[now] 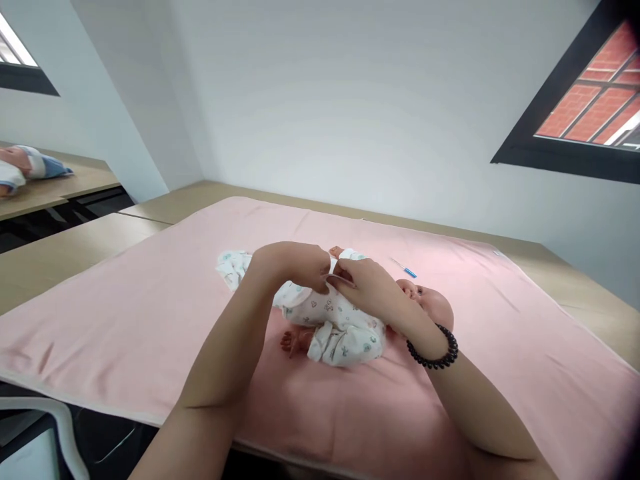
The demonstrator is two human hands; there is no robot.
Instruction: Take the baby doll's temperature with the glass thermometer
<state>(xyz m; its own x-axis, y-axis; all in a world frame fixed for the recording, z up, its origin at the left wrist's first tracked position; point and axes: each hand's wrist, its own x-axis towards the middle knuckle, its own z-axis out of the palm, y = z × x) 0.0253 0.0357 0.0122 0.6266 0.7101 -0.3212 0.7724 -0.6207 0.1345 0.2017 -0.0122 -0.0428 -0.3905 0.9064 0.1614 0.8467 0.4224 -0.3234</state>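
A baby doll (440,308) lies on its back on a pink sheet (150,320), its head to the right. It wears a white patterned baby outfit (345,343), and one doll hand shows below the sleeve. Over the doll's chest, my left hand (307,265) pinches the edge of the outfit's cloth. My right hand (367,283) meets it there, its fingers closed on the same cloth edge. A black coiled band circles my right wrist. My forearms cover part of the outfit and of the doll's head and neck.
A thin blue-and-white thermometer-like stick (409,272) lies beyond the doll's head. The sheet covers a wooden table (195,195) against a white wall. Another doll (30,163) in white and blue lies on a table at far left. A white curved frame (55,410) stands at lower left.
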